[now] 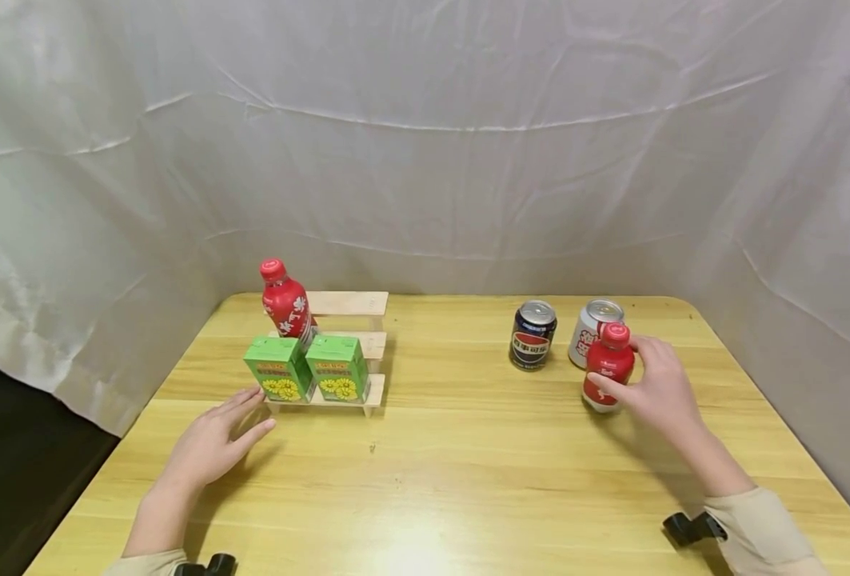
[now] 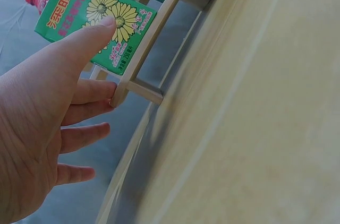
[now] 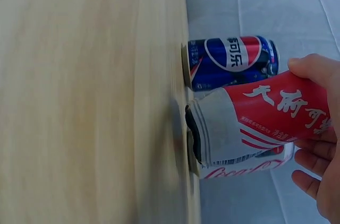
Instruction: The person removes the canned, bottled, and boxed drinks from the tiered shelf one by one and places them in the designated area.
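My right hand grips a red soda bottle between thumb and fingers. In the right wrist view the bottle is tilted, its white base close over the table. My left hand is at the front left corner of a small wooden tiered rack, fingers loosely extended. The left wrist view shows fingertips right at the rack's end, while the thumb overlaps a green drink carton. That carton and a second green carton stand on the front tier. Behind them another red bottle stands on the rack.
A dark blue cola can stands at the back right of the wooden table. Beside it is a white and red can, partly hidden behind the held bottle. Pale cloth hangs behind the table and along its sides.
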The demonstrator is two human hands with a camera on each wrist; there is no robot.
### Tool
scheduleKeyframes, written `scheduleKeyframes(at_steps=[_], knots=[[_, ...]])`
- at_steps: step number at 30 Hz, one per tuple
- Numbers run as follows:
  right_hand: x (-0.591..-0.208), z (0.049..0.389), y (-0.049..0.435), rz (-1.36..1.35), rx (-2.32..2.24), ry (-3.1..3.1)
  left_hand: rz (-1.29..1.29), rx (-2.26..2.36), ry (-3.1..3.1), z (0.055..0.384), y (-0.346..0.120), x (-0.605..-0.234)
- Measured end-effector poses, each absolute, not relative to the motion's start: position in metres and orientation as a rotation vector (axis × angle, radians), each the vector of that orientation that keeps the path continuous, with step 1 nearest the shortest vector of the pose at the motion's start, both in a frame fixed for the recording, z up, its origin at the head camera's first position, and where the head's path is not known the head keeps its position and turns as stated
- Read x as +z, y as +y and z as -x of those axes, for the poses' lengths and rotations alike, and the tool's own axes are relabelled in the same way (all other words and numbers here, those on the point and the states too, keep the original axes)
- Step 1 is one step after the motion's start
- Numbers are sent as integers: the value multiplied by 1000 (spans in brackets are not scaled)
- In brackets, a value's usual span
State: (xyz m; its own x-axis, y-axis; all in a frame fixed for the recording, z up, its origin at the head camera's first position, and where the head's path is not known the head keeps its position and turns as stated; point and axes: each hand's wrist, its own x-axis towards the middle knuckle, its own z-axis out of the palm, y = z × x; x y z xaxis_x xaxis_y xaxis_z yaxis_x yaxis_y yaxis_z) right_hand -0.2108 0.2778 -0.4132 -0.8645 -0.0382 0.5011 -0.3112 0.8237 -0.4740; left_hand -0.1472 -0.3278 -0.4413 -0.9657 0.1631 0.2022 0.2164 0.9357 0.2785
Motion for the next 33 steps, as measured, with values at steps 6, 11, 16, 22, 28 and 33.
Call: scheduleKeyframes(at_steps=[6, 11, 16, 22, 28, 33], knots=[[-414, 210, 286, -204, 789, -2603, 293, -434, -2923, 148, -326, -439], [-415, 212, 290, -202, 796, -2632, 293, -435, -2927, 147, -326, -439], [-412, 213, 295, -207, 787, -2678, 293, -437, -2925, 147, -326, -440], [-406, 214, 301, -248, 749, -2728, 298, -436, -2912, 147, -325, -440], [-406, 217, 307, -303, 665, -2725, 298, -447, -2901, 146, -325, -437], [-404, 218, 310, -331, 639, -2738, 290, -451, -2920, 147, -326, -438]])
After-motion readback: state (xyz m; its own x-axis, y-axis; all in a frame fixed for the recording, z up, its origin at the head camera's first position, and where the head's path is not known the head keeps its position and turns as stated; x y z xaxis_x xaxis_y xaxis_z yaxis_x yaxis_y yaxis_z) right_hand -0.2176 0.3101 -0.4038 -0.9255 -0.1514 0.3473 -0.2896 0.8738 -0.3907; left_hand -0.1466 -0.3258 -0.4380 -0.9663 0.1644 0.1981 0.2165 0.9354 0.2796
